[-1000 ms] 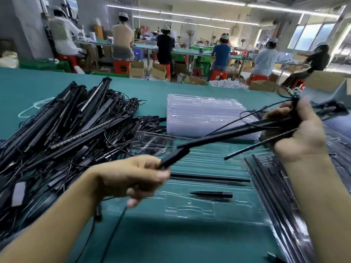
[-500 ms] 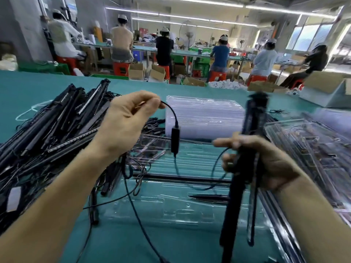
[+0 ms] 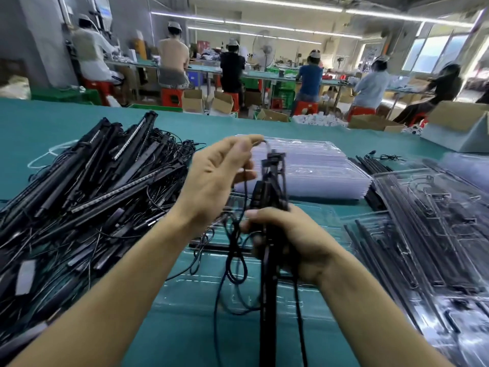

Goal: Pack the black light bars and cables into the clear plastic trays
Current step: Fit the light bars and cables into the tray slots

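My right hand [image 3: 288, 239] grips a black light bar [image 3: 268, 300] held nearly upright over the table's middle. Its thin black cable [image 3: 235, 263] hangs in loops below and beside that hand. My left hand [image 3: 217, 178] is raised to the left of the bar's top and pinches the cable near its upper end between thumb and fingers. Under both hands lies a clear plastic tray [image 3: 201, 295] with a dark bar in one slot, partly hidden by my arms.
A big heap of black light bars and tangled cables [image 3: 79, 197] fills the table's left. A stack of clear trays [image 3: 315, 170] sits behind my hands. Filled trays [image 3: 423, 234] lie at the right. A cardboard box [image 3: 460, 128] stands far right. Workers sit at benches beyond.
My left hand moved right and closer to the bar, still pinching the cable. The inline block now sits against the bar. More cable is gathered in loops at my right hand.
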`<act>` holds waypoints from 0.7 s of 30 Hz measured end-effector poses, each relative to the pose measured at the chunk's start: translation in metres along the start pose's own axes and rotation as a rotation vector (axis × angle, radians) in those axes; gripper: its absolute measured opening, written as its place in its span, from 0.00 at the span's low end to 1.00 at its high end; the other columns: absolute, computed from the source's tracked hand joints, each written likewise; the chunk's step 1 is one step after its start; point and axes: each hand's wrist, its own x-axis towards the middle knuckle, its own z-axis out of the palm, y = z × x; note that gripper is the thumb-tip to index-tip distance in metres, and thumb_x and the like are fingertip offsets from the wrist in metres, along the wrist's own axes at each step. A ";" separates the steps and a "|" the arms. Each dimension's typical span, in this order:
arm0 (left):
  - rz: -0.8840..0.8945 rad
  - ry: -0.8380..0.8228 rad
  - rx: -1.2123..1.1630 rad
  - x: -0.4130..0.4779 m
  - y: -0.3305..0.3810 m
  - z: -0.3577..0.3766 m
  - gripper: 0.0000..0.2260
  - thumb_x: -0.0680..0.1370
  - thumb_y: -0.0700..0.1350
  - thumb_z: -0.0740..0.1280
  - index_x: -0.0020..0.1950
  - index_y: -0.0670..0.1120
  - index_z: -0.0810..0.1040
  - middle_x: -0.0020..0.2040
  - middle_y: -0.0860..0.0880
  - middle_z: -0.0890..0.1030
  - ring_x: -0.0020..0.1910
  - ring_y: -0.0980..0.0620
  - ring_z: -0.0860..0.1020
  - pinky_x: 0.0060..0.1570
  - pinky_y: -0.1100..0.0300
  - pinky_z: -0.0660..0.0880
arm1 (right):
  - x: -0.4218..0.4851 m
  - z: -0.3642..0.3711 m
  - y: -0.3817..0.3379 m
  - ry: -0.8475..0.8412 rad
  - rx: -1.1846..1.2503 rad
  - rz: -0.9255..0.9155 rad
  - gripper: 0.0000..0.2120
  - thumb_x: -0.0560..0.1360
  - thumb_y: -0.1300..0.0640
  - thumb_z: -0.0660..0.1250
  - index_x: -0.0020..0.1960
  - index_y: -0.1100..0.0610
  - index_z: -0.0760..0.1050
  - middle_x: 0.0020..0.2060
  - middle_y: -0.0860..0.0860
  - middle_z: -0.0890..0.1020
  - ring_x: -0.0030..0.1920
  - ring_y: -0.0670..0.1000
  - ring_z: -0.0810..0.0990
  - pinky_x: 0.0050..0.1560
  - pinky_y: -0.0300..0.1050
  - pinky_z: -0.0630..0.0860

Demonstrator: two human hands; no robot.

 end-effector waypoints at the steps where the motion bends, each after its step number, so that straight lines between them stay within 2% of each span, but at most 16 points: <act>1: -0.015 0.076 0.071 0.001 -0.006 -0.008 0.09 0.82 0.49 0.62 0.53 0.50 0.81 0.38 0.59 0.80 0.41 0.57 0.76 0.45 0.58 0.79 | -0.003 -0.009 -0.004 0.054 0.063 0.020 0.06 0.61 0.59 0.75 0.37 0.54 0.81 0.31 0.53 0.80 0.23 0.45 0.73 0.25 0.38 0.73; 3: -0.081 0.196 0.311 -0.001 -0.019 -0.022 0.09 0.83 0.47 0.62 0.48 0.53 0.81 0.36 0.56 0.79 0.37 0.56 0.75 0.40 0.56 0.78 | -0.010 -0.031 -0.011 0.136 0.231 0.004 0.11 0.60 0.56 0.74 0.40 0.56 0.78 0.28 0.50 0.76 0.23 0.43 0.68 0.24 0.36 0.70; 5: -0.159 0.176 0.592 -0.008 -0.035 -0.033 0.08 0.81 0.47 0.65 0.43 0.53 0.80 0.36 0.55 0.79 0.35 0.55 0.76 0.38 0.54 0.75 | -0.016 -0.050 -0.017 0.160 0.383 -0.023 0.08 0.63 0.56 0.72 0.41 0.56 0.77 0.27 0.47 0.72 0.23 0.42 0.65 0.25 0.33 0.66; 7: -0.265 0.040 0.912 -0.018 -0.049 -0.042 0.07 0.76 0.54 0.68 0.40 0.54 0.78 0.40 0.57 0.77 0.39 0.54 0.77 0.40 0.56 0.74 | -0.020 -0.062 -0.019 0.176 0.444 -0.062 0.07 0.64 0.55 0.71 0.41 0.56 0.79 0.26 0.46 0.68 0.24 0.42 0.63 0.26 0.33 0.64; 9: -0.437 -0.114 1.201 -0.027 -0.057 -0.047 0.14 0.71 0.64 0.69 0.43 0.55 0.73 0.45 0.57 0.72 0.44 0.52 0.76 0.43 0.55 0.72 | -0.022 -0.071 -0.018 0.179 0.477 -0.113 0.08 0.64 0.55 0.71 0.42 0.56 0.80 0.26 0.47 0.67 0.24 0.43 0.62 0.26 0.34 0.64; 11: -0.587 -0.242 1.410 -0.035 -0.064 -0.049 0.23 0.67 0.69 0.69 0.47 0.54 0.67 0.47 0.54 0.68 0.46 0.48 0.75 0.44 0.53 0.70 | -0.024 -0.077 -0.017 0.180 0.491 -0.153 0.07 0.67 0.53 0.70 0.42 0.56 0.81 0.26 0.46 0.66 0.25 0.44 0.62 0.26 0.35 0.64; 14: -0.722 -0.330 1.479 -0.042 -0.070 -0.050 0.28 0.66 0.66 0.72 0.51 0.52 0.62 0.49 0.52 0.67 0.50 0.45 0.74 0.45 0.52 0.69 | -0.026 -0.082 -0.018 0.153 0.480 -0.163 0.08 0.66 0.53 0.72 0.43 0.55 0.81 0.26 0.46 0.66 0.26 0.44 0.63 0.25 0.36 0.66; 16: -0.761 -0.317 1.452 -0.041 -0.068 -0.054 0.23 0.69 0.59 0.73 0.51 0.51 0.64 0.49 0.50 0.71 0.48 0.44 0.73 0.45 0.53 0.71 | -0.029 -0.085 -0.019 0.153 0.423 -0.135 0.09 0.65 0.53 0.72 0.43 0.56 0.82 0.26 0.47 0.67 0.25 0.45 0.63 0.25 0.37 0.66; 19: -0.671 -0.172 1.436 -0.037 -0.064 -0.066 0.09 0.73 0.44 0.66 0.50 0.50 0.69 0.48 0.46 0.74 0.44 0.43 0.73 0.42 0.52 0.73 | -0.030 -0.086 -0.019 0.157 0.376 -0.098 0.09 0.66 0.53 0.71 0.44 0.56 0.81 0.26 0.48 0.67 0.25 0.45 0.63 0.25 0.37 0.65; 21: -0.566 -0.008 1.496 -0.033 -0.065 -0.077 0.06 0.77 0.43 0.65 0.52 0.50 0.71 0.46 0.46 0.74 0.43 0.42 0.74 0.40 0.52 0.71 | -0.030 -0.087 -0.018 0.157 0.378 -0.092 0.09 0.66 0.53 0.71 0.44 0.56 0.81 0.26 0.48 0.67 0.24 0.45 0.63 0.25 0.37 0.65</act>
